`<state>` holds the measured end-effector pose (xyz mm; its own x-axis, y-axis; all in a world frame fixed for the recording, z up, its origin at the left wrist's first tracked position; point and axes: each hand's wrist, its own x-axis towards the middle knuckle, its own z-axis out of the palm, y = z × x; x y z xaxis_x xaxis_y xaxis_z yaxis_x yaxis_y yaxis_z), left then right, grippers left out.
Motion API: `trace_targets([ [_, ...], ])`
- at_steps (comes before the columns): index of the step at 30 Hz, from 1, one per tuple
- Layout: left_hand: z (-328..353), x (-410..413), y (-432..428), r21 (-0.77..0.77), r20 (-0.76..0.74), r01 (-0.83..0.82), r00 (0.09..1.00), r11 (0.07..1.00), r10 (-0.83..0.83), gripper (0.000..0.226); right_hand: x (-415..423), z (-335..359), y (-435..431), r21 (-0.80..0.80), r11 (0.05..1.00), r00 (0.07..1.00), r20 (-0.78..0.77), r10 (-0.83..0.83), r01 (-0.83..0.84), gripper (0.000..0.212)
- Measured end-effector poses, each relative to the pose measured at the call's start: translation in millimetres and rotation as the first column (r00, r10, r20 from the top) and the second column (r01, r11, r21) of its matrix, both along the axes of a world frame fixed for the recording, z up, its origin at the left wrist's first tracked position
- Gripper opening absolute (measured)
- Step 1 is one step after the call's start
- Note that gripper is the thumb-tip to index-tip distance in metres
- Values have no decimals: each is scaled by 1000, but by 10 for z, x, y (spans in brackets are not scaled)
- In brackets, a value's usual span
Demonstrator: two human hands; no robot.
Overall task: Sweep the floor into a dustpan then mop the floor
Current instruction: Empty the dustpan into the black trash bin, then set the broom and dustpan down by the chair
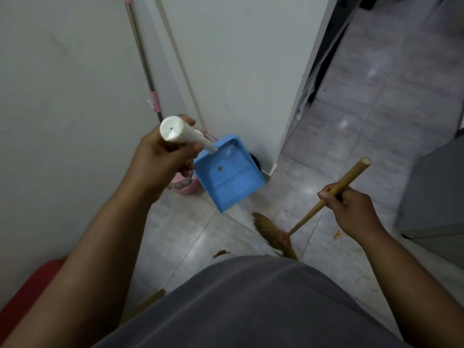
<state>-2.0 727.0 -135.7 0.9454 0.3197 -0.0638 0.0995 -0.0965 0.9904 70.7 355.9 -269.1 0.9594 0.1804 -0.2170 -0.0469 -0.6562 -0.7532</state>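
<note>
- A grey shirt (251, 305) fills the nearest part of the view, with both forearms reaching out past it.
- A red thing (30, 292) lies low down outside the left forearm; what it is cannot be told.
- Brown crumbs (221, 253) lie on the grey tiled floor (190, 234) just beyond the shirt, between the two hands. More are scattered beside the right wrist.
- The right hand (351, 209) is curled round the wooden stick of the broom (308, 217), near its top.
- The stick's long axis slants from its free end above the right hand down toward the left hand's side.
- The bristles (270, 231) are at the floor between the hands, fanned toward the dustpan.
- The left hand (160, 162) is clenched round the white handle (180, 133) of the blue dustpan (228, 174). The handle's round end faces the camera.
- The dustpan hangs beyond and to the right of the left hand. Its long axis runs from the handle down toward the right hand, and its open lip points at the bristles, near them but apart.
- Whether the lip touches the floor cannot be told.
- A pink bucket (185, 184) stands just behind the left hand, partly hidden by it.
- A mop pole (143, 61) with pink fittings and a pale pole (178, 59) lean in the corner of the white wall (62, 96), beyond the left hand.
- A grey cabinet (431, 192) stands past the right hand.
</note>
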Motion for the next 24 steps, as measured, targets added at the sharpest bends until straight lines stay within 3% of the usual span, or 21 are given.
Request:
trace_targets([
  [5,-133,499,133,254,-49,99,995,962,-89,31,-231,148,50,-20,988,988,31,-152,152,10],
  [9,-365,748,114,482,-138,274,962,832,-237,37,-508,250,-19,-9,950,948,63,-312,313,8],
  [12,-559,842,-5,368,-203,435,900,822,-386,38,-832,289,-62,-23,900,899,72,-433,435,8],
  [18,-879,930,-510,367,-236,648,759,667,-607,34,-1566,352,-183,-81,778,781,115,-614,623,18],
  [24,-949,867,-1202,321,-260,762,642,563,-721,31,-2237,402,-619,-69,632,635,124,-763,772,14],
])
